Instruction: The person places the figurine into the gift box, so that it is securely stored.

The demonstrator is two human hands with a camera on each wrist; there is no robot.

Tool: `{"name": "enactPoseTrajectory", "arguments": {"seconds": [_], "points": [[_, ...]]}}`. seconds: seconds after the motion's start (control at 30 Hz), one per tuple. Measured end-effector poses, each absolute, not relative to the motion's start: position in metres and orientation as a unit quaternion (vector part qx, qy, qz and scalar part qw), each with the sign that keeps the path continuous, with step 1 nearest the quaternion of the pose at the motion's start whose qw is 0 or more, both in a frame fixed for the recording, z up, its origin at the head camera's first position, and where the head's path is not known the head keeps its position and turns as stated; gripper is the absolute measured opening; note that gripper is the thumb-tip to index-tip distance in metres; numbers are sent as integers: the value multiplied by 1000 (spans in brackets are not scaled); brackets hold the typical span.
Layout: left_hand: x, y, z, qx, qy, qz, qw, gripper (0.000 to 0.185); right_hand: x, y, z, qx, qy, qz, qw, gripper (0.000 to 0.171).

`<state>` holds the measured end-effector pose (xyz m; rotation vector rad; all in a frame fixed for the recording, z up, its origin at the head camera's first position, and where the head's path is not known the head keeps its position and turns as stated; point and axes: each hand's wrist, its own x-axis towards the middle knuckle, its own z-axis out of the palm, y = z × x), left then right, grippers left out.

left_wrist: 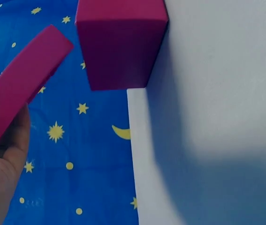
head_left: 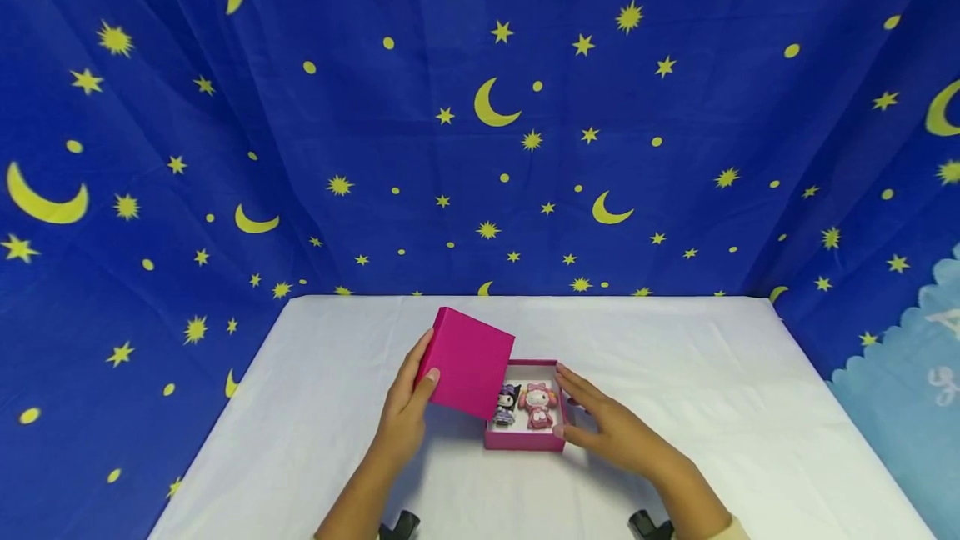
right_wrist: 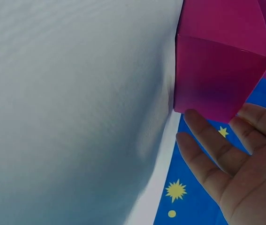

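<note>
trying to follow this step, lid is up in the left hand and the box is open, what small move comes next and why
Probably lower the square pink cardboard lid back over the pink box base, or set it aside on the white tablecloth. The left hand holds it tilted over the box's left edge, half covering the two small cartoon figurines; the right hand steadies the base with straight fingers.

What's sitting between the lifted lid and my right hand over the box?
In the head view, two small figures lie between the lid and the right hand: a dark figure and a pink figure, side by side in the open box.
</note>
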<state>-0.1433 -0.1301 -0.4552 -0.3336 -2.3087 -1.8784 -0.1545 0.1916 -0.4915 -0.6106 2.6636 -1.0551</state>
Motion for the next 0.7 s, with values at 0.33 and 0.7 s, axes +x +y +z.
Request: {"name": "enactPoseTrajectory", "arguments": {"seconds": [0.33, 0.7], "points": [[-145, -123, -464, -86, -747, -659, 38, 50, -154, 191, -490, -208, 902, -362, 109, 80], [-148, -115, -479, -78, -778, -622, 42, 51, -154, 191, -491, -206, 904, -359, 107, 80]]}}
